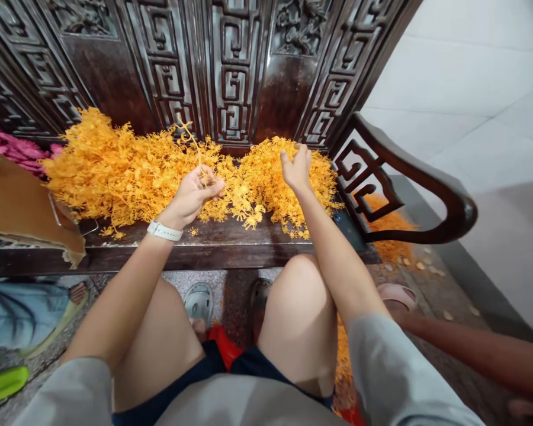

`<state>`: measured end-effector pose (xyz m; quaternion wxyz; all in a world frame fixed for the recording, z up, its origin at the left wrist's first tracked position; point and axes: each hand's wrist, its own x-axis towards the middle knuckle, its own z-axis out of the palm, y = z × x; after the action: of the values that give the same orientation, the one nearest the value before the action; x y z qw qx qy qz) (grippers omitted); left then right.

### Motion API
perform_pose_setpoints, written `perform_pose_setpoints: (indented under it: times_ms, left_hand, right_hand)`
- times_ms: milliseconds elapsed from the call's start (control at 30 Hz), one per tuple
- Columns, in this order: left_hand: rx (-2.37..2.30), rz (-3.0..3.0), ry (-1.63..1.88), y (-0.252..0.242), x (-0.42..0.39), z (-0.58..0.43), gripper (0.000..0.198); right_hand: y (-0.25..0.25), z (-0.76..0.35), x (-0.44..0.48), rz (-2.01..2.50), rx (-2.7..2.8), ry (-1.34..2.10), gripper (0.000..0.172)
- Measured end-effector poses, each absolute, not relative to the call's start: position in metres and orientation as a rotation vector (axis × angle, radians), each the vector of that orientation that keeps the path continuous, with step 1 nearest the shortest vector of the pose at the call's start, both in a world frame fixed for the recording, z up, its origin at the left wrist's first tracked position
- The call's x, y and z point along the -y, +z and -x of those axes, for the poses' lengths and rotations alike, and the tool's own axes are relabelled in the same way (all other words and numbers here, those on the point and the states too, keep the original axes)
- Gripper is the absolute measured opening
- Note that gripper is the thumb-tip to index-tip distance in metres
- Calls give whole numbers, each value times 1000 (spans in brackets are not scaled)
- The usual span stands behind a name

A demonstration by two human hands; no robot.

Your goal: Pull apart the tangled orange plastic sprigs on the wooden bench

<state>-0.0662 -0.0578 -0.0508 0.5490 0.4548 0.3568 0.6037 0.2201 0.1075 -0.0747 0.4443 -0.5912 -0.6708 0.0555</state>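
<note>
In my left hand [195,192], closed in a pinch, is a thin yellow-orange artificial flower stem [198,152]. Its curly end stands up above my fingers. Behind that hand spreads a large heap of yellow-orange plastic flower pieces [124,171] on a dark wooden bench [213,236]. My right hand [297,165] is over a smaller heap of the same pieces [266,171], thumb apart from the bent fingers. Nothing shows in its grasp, though the far fingertips are partly hidden. A few loose pieces [253,216] lie near the bench's front edge.
The bench has a carved back [235,71] and a curved armrest [444,207] on the right. A cardboard box [26,201] and pink flowers [15,151] are at the left. More orange pieces [388,228] lie beyond the armrest. Other people's legs show at both sides.
</note>
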Motion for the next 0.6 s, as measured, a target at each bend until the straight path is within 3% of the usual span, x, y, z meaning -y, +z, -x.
perform_pose_setpoints:
  times_ms: [100,300,600]
  left_hand:
    - [-939,-1045,1474,-54,59,69,43]
    - [-990,-1023,1628,-55,52,76,38]
    - [-1077,-965,1769,-56,49,84,45]
  right_hand:
    - [-64,-209,-99,1442,1732,294,40]
    - [-30,-153,-55,963,1950,1313,51]
    - [-20,-117,-27,565,2121,1464,36]
